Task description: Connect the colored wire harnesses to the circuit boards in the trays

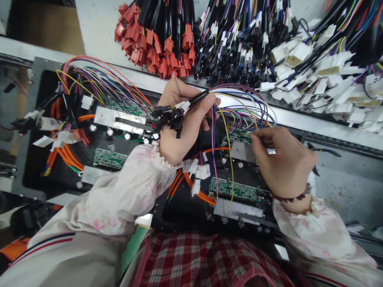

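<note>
My left hand (pixel 187 115) is closed round a wire harness in black sleeving (pixel 201 97), whose small black and white connectors (pixel 173 113) hang over the palm. From its other end, thin coloured wires (pixel 245 93) arc right and down to a green circuit board (pixel 239 136). My right hand (pixel 281 159) pinches the end of a yellowish wire just above that board; the fingertips partly hide it. A few loose pink, blue and yellow wires (pixel 229 159) hang down across a lower circuit board (pixel 239 189). White connectors (pixel 200 170) lie below my left hand.
On the left stands a similar black housing with a wired board (pixel 128 105) and orange cables (pixel 70 157). Behind a metal rail lie bundles with red connectors (pixel 158 52), black connectors (pixel 236 52) and white connectors (pixel 323 75). Dark-handled pliers (pixel 323 150) rest at the right.
</note>
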`<state>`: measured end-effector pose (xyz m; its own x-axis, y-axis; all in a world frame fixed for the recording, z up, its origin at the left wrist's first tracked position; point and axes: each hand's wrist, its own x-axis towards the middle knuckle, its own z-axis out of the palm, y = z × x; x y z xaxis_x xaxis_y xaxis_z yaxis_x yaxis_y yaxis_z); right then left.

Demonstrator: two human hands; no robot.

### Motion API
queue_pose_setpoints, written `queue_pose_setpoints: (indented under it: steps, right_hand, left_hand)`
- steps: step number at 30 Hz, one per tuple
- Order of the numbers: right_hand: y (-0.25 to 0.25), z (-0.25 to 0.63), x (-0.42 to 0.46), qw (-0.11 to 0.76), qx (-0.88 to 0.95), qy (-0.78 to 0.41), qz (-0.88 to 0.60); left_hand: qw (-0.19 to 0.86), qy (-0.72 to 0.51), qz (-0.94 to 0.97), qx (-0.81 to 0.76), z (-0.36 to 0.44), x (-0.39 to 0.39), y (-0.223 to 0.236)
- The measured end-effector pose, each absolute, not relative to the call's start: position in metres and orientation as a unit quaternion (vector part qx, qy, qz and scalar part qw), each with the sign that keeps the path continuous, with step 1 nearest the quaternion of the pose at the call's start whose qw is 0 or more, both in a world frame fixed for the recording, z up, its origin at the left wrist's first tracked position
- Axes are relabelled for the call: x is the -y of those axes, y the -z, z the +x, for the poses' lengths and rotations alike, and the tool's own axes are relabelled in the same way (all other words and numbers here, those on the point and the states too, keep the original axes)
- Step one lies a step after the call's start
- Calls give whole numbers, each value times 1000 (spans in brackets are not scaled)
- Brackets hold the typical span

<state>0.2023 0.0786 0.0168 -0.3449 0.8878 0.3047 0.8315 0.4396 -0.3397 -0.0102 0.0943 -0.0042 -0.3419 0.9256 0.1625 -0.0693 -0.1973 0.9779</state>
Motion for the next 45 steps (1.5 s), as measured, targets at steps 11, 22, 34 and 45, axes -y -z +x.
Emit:
queue_pose_setpoints:
  steps: [11, 22, 34, 45]
  right_hand:
    - [-32, 203, -68, 204, 794, -103, -563]
    - [-56, 245, -42, 75, 758, -348, -546]
    - [-15, 253, -69, 219, 730, -63, -645]
    - [-11, 260, -68, 232, 733, -49, -638]
  left_hand:
    - [397, -633, 407, -526, -8, -92, -4]
    - [386, -658, 400, -508, -7, -93, 2]
    - [381, -641, 393, -538, -9, -95, 11]
    - [409, -657, 370, -513, -6, -93, -4]
